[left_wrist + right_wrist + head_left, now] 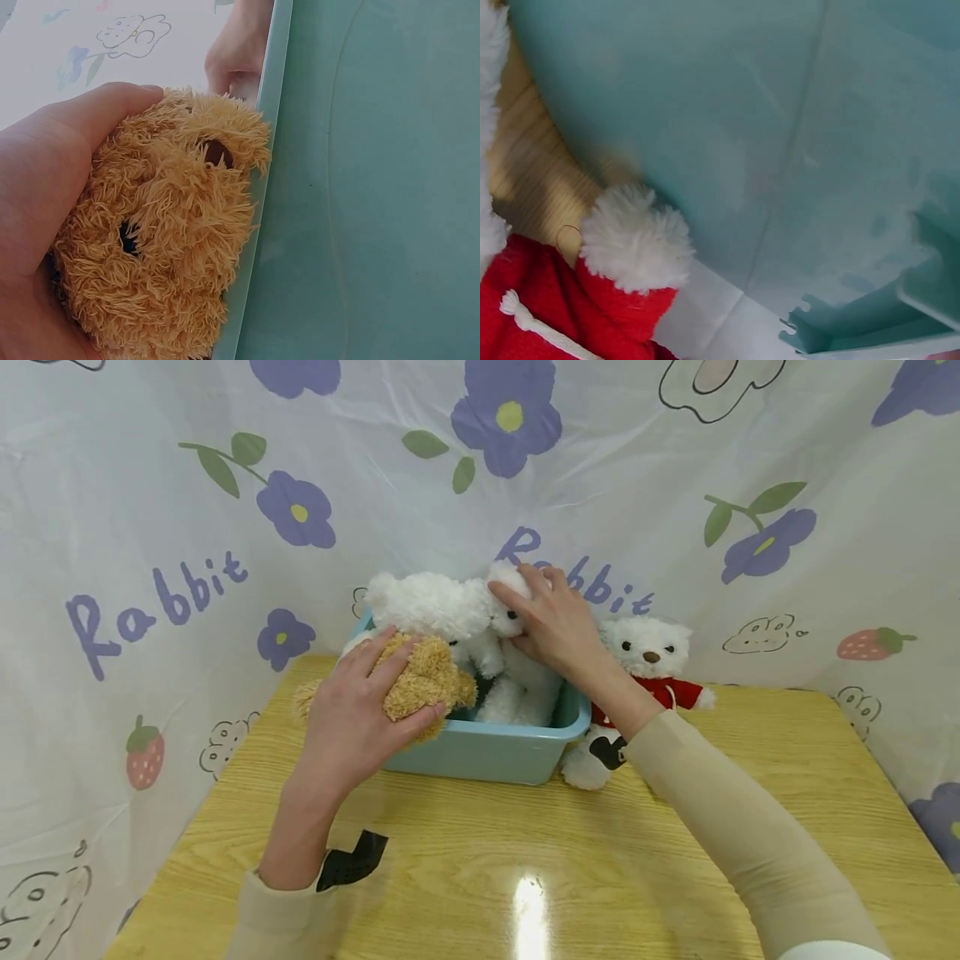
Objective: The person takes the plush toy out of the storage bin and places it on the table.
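In the head view, a light-blue plastic bin (480,753) stands on the table with plush toys in it. My left hand (348,714) grips a tan curly teddy bear (429,683) at the bin's left front. Its dark eye and nose show in the left wrist view, with the fur (165,225) against the bin's rim. My right hand (561,620) holds the head of a white plush toy (528,681) upright inside the bin, fingers over its top and side. Left of it, another white plush bear (427,602) leans forward in the bin.
A white bear (651,647) in a red top sits against the bin's right side, under my right forearm. The wooden table (465,852) carries everything. A patterned cloth (390,510) hangs right behind. The bin's outer wall (697,97) fills much of the right wrist view.
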Available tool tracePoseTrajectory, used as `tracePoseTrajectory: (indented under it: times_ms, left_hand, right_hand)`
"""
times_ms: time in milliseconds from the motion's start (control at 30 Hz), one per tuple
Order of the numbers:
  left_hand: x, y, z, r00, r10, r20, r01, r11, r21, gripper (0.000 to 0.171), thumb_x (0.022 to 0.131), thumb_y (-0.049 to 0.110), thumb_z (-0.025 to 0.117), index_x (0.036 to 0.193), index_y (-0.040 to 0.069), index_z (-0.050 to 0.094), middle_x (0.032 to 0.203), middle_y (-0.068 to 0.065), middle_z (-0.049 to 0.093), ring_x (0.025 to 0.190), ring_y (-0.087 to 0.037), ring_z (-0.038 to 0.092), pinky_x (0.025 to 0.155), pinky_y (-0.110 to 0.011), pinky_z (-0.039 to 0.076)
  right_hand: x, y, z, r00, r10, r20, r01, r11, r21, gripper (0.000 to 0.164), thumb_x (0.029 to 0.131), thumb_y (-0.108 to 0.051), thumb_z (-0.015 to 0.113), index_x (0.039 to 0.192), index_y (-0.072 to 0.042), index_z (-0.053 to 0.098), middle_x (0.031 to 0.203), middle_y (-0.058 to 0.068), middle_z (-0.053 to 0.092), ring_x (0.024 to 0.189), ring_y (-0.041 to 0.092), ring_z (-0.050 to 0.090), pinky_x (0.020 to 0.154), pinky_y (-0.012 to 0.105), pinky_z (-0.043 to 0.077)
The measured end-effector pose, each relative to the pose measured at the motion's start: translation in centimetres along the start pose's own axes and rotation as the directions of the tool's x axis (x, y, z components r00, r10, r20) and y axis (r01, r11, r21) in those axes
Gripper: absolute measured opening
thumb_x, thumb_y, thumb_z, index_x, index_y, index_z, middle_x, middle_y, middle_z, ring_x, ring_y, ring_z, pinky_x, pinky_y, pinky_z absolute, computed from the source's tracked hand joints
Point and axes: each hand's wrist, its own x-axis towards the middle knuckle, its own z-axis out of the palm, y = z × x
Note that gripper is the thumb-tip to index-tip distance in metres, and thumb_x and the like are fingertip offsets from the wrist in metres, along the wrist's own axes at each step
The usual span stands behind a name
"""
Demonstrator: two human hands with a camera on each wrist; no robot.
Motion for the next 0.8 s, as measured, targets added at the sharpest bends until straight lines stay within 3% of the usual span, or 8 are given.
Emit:
tracePoseTrajectory:
  times_ms: [333, 567, 800]
  left_hand:
    - [-0.1, 0.0, -0.1, 1.0, 0.018, -0.018, -0.018, 1.0, -0.006, 0.078, 0.084, 0.044, 0.084, 0.149, 0.011, 0.056, 0.155, -0.019, 0.045, 0.137, -0.044, 0.047, 0.104, -0.063, 0.043]
    - [-0.1, -0.1, 0.0, 1.0, 0.013, -0.014, -0.013, 1.0, -0.01, 0.078, 0.084, 0.045, 0.084, 0.149, 0.011, 0.056, 0.155, -0.019, 0.045, 0.137, -0.044, 0.047, 0.104, -0.064, 0.043]
    - [-0.1, -0.2, 0.0, 1.0, 0.004, -0.01, -0.004, 1.0, -0.012, 0.078, 0.085, 0.045, 0.083, 0.15, 0.012, 0.055, 0.156, -0.018, 0.045, 0.139, -0.043, 0.045, 0.104, -0.064, 0.042]
  right_hand:
    - [-0.9, 0.1, 0.0, 0.989, -0.099, -0.108, 0.096, 0.995, -0.028, 0.043, 0.089, -0.017, 0.079, 0.128, -0.021, 0.062, 0.138, 0.026, 0.05, 0.116, 0.049, 0.053, 0.063, 0.057, 0.057]
    - [-0.9, 0.2, -1.1, 0.982, -0.083, -0.168, 0.086, 0.996, 0.014, 0.044, 0.083, -0.003, 0.077, 0.122, -0.021, 0.067, 0.138, 0.028, 0.05, 0.115, 0.049, 0.052, 0.058, 0.056, 0.056]
    - [-1.1, 0.9, -2.6, 0.965, -0.091, -0.247, 0.096, 0.995, 0.007, 0.044, 0.086, -0.002, 0.075, 0.123, -0.023, 0.065, 0.137, 0.027, 0.05, 0.115, 0.049, 0.05, 0.052, 0.054, 0.054]
